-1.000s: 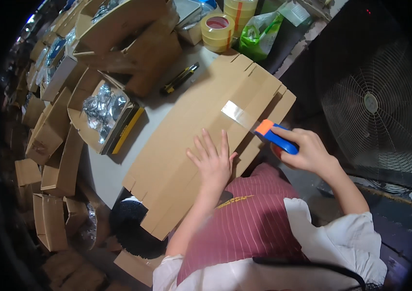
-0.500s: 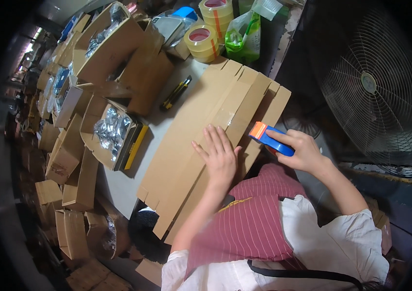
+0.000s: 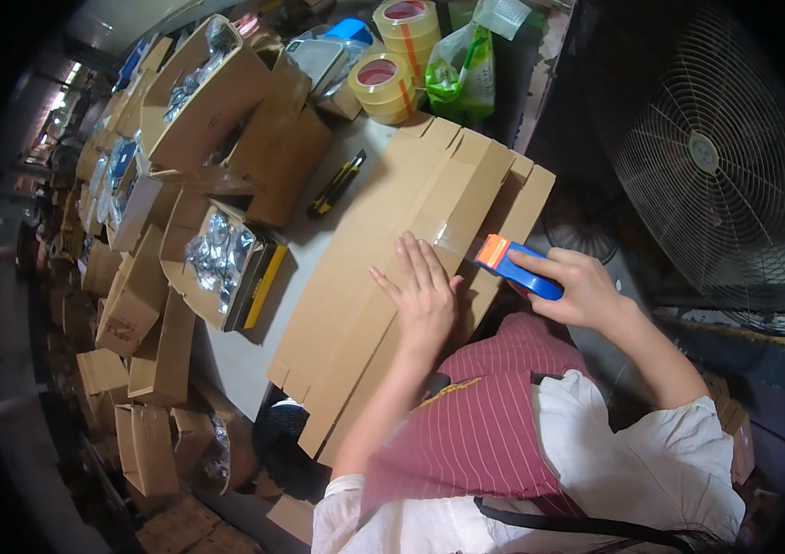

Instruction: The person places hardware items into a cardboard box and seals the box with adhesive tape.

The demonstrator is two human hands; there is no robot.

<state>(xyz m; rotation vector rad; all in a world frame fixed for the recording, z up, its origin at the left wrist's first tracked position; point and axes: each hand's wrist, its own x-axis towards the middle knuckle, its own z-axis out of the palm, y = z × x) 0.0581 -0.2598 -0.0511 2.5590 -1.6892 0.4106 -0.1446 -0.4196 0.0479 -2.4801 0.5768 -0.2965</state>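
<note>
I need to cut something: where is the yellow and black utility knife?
In the head view, the utility knife lies on the table left of the flattened carton, beside an open brown box.

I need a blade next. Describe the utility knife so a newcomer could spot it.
Start at the flattened cardboard box under the hands. Just past its far left edge, on the pale table, lies the utility knife: a slim black-and-yellow bar, unlike the round tape rolls beyond.

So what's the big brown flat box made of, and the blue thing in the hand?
The flat box looks like plain corrugated cardboard: matte brown, creased along fold lines, with a shiny clear tape strip on it. The blue tape dispenser in the right hand looks like smooth hard plastic with an orange end.
</note>
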